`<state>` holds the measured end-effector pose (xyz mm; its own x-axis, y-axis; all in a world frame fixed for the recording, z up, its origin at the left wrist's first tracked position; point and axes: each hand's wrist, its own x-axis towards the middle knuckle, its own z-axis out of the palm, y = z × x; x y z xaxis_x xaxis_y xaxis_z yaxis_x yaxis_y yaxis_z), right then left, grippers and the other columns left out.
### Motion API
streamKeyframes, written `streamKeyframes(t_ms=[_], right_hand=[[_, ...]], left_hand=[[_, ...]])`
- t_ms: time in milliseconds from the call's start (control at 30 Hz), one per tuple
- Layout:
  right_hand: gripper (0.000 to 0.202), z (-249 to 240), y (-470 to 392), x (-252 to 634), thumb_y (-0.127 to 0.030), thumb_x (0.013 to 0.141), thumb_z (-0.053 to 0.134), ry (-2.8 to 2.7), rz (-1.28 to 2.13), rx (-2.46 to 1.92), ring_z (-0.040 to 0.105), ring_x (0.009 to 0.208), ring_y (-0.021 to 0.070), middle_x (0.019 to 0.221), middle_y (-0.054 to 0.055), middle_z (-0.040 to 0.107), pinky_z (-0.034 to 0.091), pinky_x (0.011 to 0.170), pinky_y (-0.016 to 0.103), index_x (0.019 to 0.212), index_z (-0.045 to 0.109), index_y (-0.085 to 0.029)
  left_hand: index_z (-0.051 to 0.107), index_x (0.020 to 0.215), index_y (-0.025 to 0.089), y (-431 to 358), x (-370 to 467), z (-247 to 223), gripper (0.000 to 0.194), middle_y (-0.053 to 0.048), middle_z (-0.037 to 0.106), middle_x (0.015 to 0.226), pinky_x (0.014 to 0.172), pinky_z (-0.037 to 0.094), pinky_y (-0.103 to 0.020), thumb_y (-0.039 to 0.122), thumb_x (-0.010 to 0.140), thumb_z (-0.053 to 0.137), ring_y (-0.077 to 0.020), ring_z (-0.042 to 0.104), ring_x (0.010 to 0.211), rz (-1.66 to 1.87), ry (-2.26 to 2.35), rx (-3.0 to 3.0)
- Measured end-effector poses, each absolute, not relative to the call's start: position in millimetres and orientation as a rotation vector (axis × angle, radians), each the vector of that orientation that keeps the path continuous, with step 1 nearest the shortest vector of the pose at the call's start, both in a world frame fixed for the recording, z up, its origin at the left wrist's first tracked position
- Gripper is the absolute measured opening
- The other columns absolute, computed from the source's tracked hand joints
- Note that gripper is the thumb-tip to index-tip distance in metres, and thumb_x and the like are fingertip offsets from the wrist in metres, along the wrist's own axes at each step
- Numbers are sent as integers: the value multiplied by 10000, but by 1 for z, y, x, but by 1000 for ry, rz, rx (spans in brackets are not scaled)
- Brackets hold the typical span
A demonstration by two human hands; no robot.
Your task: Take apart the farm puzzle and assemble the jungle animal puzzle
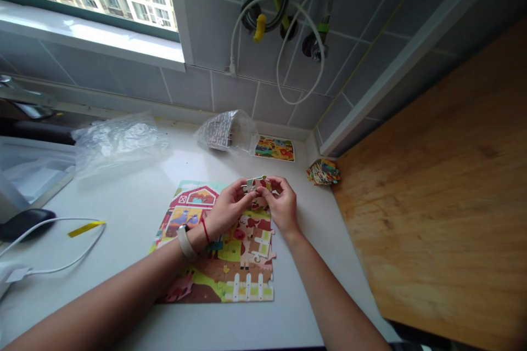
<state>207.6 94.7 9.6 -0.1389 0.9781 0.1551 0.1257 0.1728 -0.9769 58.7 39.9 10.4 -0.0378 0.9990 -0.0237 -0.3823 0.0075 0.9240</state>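
Observation:
A partly assembled farm jigsaw puzzle [214,269] lies on the white counter, showing a red barn, a cow and a white fence. Above its upper right part, my left hand [228,205] and my right hand [283,203] pinch a small group of puzzle pieces [257,182] between them. Both hands' thumbs rest on the near side of these pieces. My left wrist and forearm cover part of the barn picture. The puzzle's right edge is uneven, with tabs sticking out.
Loose pieces [324,172] are piled by the wooden panel [432,203]. A picture card [275,148], a bubble-wrap bag [226,130] and clear plastic [119,142] lie along the wall. At left are a black mouse [28,224] and a white cable [93,247].

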Motion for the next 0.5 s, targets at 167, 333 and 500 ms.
streamKeyframes(t_ms=[167,333,500], right_hand=[[364,14,90,209,-528,827,788,-1561,990,-1121,696,868,208,954,55,751,578,788,315,1028,701,-237],[281,17,85,211,-511,860,775,-1647,981,-990,692,905,209,946,33,719,578,845,331,948,704,-254],[339,27,91,220,-564,886,733,-1825,977,-928,687,1010,230,1052,62,710,563,898,347,1038,738,-262]], left_hand=[[666,1146,211,33,62,8,374,-93,779,1105,902,643,-390,305,809,800,-250,771,991,1481,1051,1035],[709,1153,248,27,54,11,317,-57,778,1090,909,626,-363,215,837,720,-243,767,995,1513,1330,1345],[726,1159,275,32,46,9,354,-62,778,1102,944,583,-376,164,826,684,-255,737,1033,1404,1429,1631]])
